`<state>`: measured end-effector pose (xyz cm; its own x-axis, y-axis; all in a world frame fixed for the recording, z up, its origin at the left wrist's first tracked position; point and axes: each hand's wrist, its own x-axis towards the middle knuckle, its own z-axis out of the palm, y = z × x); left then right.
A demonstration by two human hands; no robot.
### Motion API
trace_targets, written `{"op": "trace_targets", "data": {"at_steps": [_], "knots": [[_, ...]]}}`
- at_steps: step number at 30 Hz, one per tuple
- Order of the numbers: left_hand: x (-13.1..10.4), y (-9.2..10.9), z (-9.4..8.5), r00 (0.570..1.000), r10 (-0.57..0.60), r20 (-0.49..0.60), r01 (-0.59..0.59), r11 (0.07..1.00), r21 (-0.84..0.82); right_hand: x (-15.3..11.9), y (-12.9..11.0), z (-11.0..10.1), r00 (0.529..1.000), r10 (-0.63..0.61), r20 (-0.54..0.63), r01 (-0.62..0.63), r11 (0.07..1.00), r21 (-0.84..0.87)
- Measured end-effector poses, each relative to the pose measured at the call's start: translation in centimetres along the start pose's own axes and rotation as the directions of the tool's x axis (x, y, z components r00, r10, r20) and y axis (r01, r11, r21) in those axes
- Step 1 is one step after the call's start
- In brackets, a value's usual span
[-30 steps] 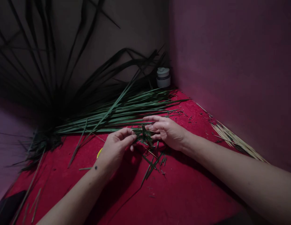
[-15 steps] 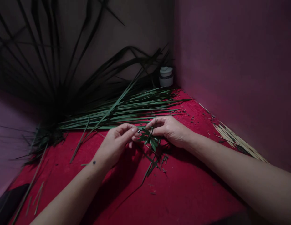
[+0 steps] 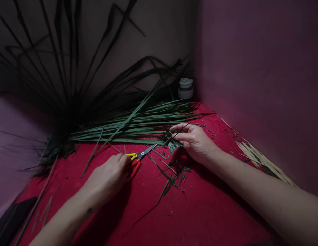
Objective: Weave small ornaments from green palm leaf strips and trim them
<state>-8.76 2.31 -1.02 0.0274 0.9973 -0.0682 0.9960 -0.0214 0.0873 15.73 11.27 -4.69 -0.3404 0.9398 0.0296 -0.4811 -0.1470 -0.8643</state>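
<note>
1 pair of scissors (image 3: pixel 142 154), 1 leaf piece (image 3: pixel 172 147)
My left hand (image 3: pixel 107 173)'s wrapped round the scissors; my right hand (image 3: pixel 198 141), apart, pinches the leaf piece, all green and spiky.

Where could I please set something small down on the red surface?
The widest bare patch of the red surface lies left of the right forearm, nearer the camera than the leaf scraps. Another lies between the left hand, holding scissors, and the dark leaf clump. It is crowded along the green leaf strips and pale sticks.
</note>
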Motion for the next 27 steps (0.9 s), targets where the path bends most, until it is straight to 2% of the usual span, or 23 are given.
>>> {"op": "trace_targets", "data": {"at_steps": [4,8,12,15,21,27], "knots": [[-0.2,-0.2,1.7,1.000,-0.007,-0.024,0.009,0.994,0.105,-0.3,-0.5,0.6,0.998,0.022,-0.063,-0.017,0.997,0.073],[-0.8,-1.5,1.5,0.997,-0.072,-0.006,0.072,0.994,0.076,-0.3,-1.1,0.7,0.995,0.066,-0.077,-0.053,0.985,0.162],[-1.6,-1.4,1.1,0.995,0.012,-0.099,-0.016,0.999,-0.044,-0.1,-1.3,0.5,0.987,0.121,-0.103,-0.095,0.969,0.229],[-2.1,-0.3,1.1,0.984,0.082,-0.161,-0.087,0.996,-0.024,-0.1,-1.3,0.5,0.979,0.150,-0.141,-0.109,0.958,0.265],[-2.5,0.5,2.3,0.980,0.184,-0.079,-0.182,0.983,0.036,-0.1,-0.9,0.4,0.981,0.153,-0.117,-0.116,0.954,0.275],[-2.6,1.1,2.8,0.975,0.210,-0.077,-0.198,0.971,0.133,-0.3,-0.4,0.8,0.979,0.174,-0.103,-0.139,0.949,0.282]]}}
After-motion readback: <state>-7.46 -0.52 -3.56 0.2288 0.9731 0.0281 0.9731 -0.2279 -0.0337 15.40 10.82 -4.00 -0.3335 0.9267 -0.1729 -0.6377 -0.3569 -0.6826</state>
